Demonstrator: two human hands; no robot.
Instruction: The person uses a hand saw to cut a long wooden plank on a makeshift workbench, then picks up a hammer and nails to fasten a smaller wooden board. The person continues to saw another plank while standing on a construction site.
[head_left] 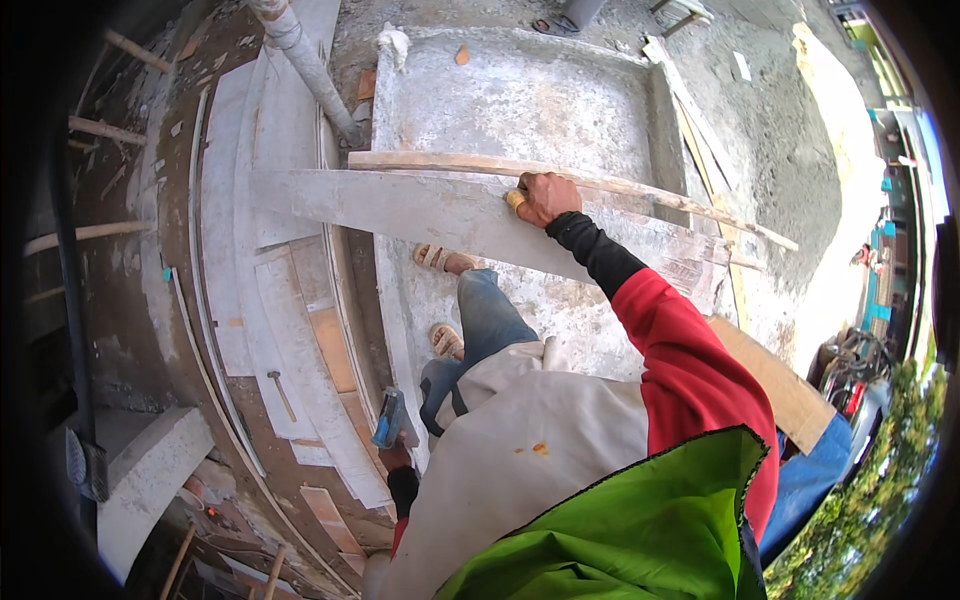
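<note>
While right hand [548, 199] clasps long grey wooden board [420, 203] at one o'clock, left hand [396, 457] clutches boxy blue-grey tool [390, 420] at seven; likely steadying step, next calling for firm hold.

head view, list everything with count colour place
wide board: one, grey, across centre
wood strip: one, brown, beyond wide board
trough: one, grey, central
pole: one, grey, upper left
panels: several, whitish, left
hammer: one, brown, on panels
sheet: one, tan, right
motorcycle: one, partly red, right edge
foliage: one patch, green, lower right
tool: one, blue, centre left
right fingers: one set, black cuff, on wide board
left fingers: one set, black cuff, on tool
feet: two, tan sandals, centre
</note>
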